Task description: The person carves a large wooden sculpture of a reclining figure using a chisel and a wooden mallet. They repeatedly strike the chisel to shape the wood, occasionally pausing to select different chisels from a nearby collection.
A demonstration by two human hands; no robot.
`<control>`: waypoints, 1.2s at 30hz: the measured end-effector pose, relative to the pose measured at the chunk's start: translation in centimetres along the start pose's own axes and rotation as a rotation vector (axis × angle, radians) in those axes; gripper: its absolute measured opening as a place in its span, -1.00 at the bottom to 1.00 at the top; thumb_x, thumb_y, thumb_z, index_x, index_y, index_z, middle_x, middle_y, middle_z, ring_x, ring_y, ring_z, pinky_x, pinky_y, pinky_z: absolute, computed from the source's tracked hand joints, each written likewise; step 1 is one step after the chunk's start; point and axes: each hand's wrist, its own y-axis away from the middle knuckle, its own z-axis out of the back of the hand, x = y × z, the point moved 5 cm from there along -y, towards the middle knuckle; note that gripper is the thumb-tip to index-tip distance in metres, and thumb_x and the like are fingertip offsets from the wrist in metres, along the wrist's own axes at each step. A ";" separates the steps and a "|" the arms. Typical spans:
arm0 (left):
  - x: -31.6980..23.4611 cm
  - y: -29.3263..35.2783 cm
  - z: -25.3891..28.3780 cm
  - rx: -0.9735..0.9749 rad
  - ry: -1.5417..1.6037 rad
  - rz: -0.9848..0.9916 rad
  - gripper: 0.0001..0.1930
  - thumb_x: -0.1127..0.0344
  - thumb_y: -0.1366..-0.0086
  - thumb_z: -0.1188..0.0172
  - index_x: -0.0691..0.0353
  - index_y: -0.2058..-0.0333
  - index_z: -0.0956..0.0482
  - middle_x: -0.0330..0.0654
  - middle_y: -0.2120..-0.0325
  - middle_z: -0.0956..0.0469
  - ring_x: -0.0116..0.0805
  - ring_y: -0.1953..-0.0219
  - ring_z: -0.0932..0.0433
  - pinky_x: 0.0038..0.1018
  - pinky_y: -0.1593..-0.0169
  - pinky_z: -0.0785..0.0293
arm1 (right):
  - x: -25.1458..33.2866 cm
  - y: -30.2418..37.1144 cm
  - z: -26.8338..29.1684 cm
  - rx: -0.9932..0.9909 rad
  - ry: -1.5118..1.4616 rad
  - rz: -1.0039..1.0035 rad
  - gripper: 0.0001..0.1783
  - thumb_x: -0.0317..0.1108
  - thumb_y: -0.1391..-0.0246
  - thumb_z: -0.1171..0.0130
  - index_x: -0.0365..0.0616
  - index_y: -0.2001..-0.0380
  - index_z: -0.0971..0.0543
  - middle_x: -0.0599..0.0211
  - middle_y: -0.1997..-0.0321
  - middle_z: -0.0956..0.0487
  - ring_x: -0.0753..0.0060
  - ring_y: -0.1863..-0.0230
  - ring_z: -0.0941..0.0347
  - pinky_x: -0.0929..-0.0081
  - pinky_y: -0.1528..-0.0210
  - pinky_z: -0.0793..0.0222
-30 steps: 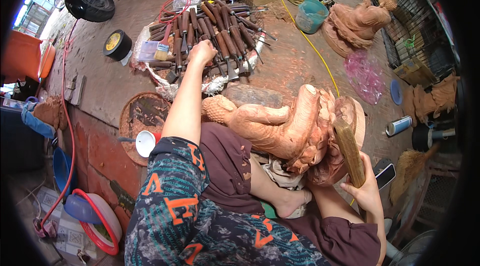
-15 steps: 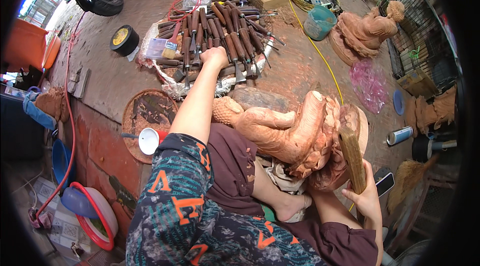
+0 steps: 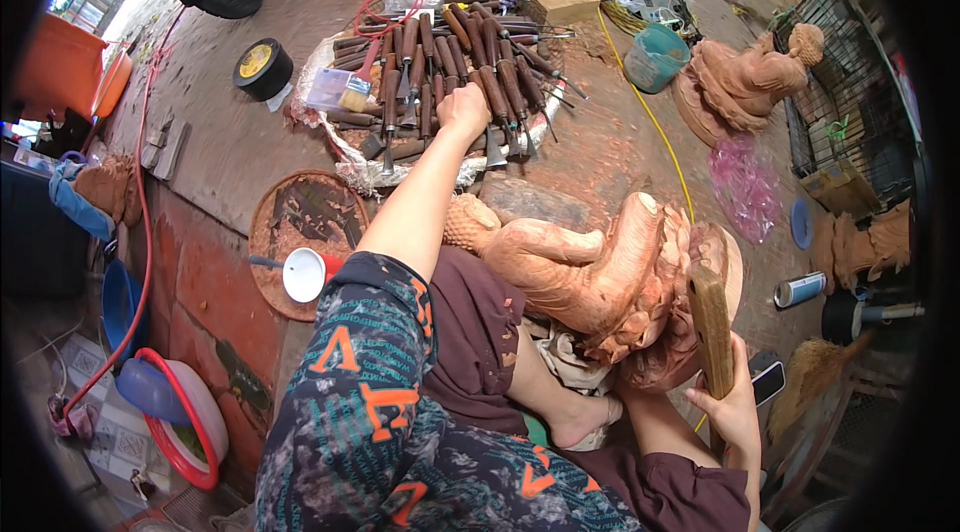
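Hands at a wooden carving and chisel spread

Left hand: fingers curled onto wooden-handled chisels beyond the carving. Right hand: fingers wrapped around a flat wooden mallet, upright beside the carving.

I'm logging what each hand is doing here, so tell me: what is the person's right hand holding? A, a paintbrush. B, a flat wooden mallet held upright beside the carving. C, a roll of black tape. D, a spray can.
B: the right hand grips the lower end of a flat wooden mallet standing upright against the reddish wooden carving, while the left hand reaches into the pile of chisels.
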 end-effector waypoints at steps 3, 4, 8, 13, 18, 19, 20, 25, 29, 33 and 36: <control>-0.7 0.5 0.4 0.026 -0.033 0.039 -0.73 0.34 -0.19 -0.07 0.29 0.15 -0.54 0.12 0.17 -0.59 0.01 0.05 -0.56 -0.21 -0.03 -0.46 | 0.4 0.0 -0.2 -0.017 0.004 0.034 -0.05 -0.73 0.28 -0.33 -0.05 -0.21 -0.15 0.48 0.33 -0.40 0.65 0.39 -0.36 0.63 0.32 -0.34; -1.0 0.6 0.7 0.020 -0.009 0.046 -0.73 0.34 -0.19 -0.07 0.29 0.15 -0.54 0.13 0.17 -0.59 0.01 0.05 -0.56 -0.21 -0.03 -0.46 | 0.6 0.1 -0.2 -0.030 0.009 0.049 -0.09 -0.73 0.26 -0.32 -0.06 -0.19 -0.16 0.47 0.39 -0.41 0.65 0.40 -0.37 0.62 0.33 -0.34; -1.1 0.6 0.7 0.015 0.054 0.065 -0.74 0.34 -0.18 -0.08 0.28 0.16 -0.52 0.14 0.16 -0.56 0.06 0.05 -0.55 -0.17 -0.01 -0.47 | 0.6 0.1 -0.3 -0.038 -0.027 0.051 -0.09 -0.73 0.26 -0.32 -0.07 -0.19 -0.16 0.45 0.36 -0.42 0.64 0.41 -0.38 0.61 0.33 -0.35; 1.4 -2.3 1.7 -0.309 0.038 0.109 -0.75 0.33 -0.14 -0.11 0.17 0.18 -0.56 0.14 0.09 -0.43 0.15 0.16 -0.55 -0.08 0.04 -0.45 | 0.4 0.0 -0.2 -0.030 -0.010 0.031 -0.10 -0.72 0.26 -0.32 -0.03 -0.18 -0.17 0.46 0.38 -0.42 0.64 0.41 -0.38 0.61 0.34 -0.35; 4.0 -5.5 1.8 -0.136 -0.109 0.243 -0.66 0.27 -0.24 0.04 0.32 0.14 -0.59 0.11 0.07 -0.52 0.06 0.04 -0.55 -0.16 -0.05 -0.45 | -0.2 0.0 0.0 0.005 -0.003 -0.017 -0.12 -0.69 0.27 -0.35 0.00 -0.15 -0.19 0.47 0.47 -0.43 0.65 0.42 -0.38 0.62 0.38 -0.33; 3.9 -5.3 2.3 -0.167 -0.059 0.253 -0.64 0.26 -0.25 0.07 0.35 0.16 -0.60 0.10 0.11 -0.57 0.04 0.04 -0.56 -0.15 -0.04 -0.46 | -0.3 0.1 0.1 0.004 -0.008 -0.034 -0.12 -0.69 0.27 -0.35 0.00 -0.15 -0.20 0.47 0.47 -0.43 0.65 0.43 -0.38 0.62 0.38 -0.32; 4.1 -5.3 2.7 -0.217 -0.034 0.343 -0.70 0.26 -0.23 0.00 0.20 0.17 -0.63 0.02 0.18 -0.61 -0.02 0.08 -0.59 -0.18 -0.01 -0.47 | -0.4 0.2 0.2 0.005 -0.012 -0.052 -0.12 -0.68 0.26 -0.35 0.00 -0.15 -0.20 0.47 0.47 -0.43 0.65 0.43 -0.38 0.62 0.39 -0.32; 6.5 -5.9 3.5 -0.221 0.087 0.179 -0.78 0.23 -0.13 -0.14 -0.04 0.25 -0.68 -0.03 0.24 -0.64 -0.05 0.13 -0.60 -0.19 0.02 -0.48 | -0.5 0.0 0.2 0.007 0.028 0.025 -0.13 -0.63 0.27 -0.38 -0.01 -0.14 -0.22 0.47 0.47 -0.43 0.63 0.42 -0.37 0.58 0.34 -0.33; 4.9 -5.8 2.8 -0.098 -0.295 0.070 -0.79 0.27 -0.10 -0.16 0.05 0.27 -0.66 0.05 0.23 -0.61 0.03 0.14 -0.59 -0.16 0.02 -0.47 | -0.1 0.0 0.2 0.008 0.050 0.013 -0.12 -0.60 0.29 -0.41 -0.02 -0.15 -0.23 0.48 0.41 -0.44 0.62 0.38 -0.37 0.57 0.26 -0.34; 0.0 -6.8 3.0 -0.146 -0.033 -0.143 -0.77 0.27 -0.11 -0.19 0.14 0.24 -0.64 0.02 0.18 -0.60 -0.02 0.10 -0.57 -0.21 0.00 -0.49 | -0.2 0.3 0.5 0.001 0.029 0.012 -0.10 -0.58 0.29 -0.43 -0.01 -0.17 -0.23 0.46 0.34 -0.46 0.62 0.33 -0.37 0.56 0.21 -0.34; 0.7 -11.5 1.1 -0.146 0.249 -0.134 -0.73 0.24 -0.09 -0.26 0.15 0.21 -0.62 0.04 0.12 -0.57 -0.02 0.04 -0.54 -0.22 -0.07 -0.44 | -0.7 -0.1 0.3 0.037 -0.008 -0.009 -0.09 -0.56 0.30 -0.44 -0.01 -0.17 -0.23 0.44 0.30 -0.47 0.59 0.30 -0.39 0.54 0.17 -0.36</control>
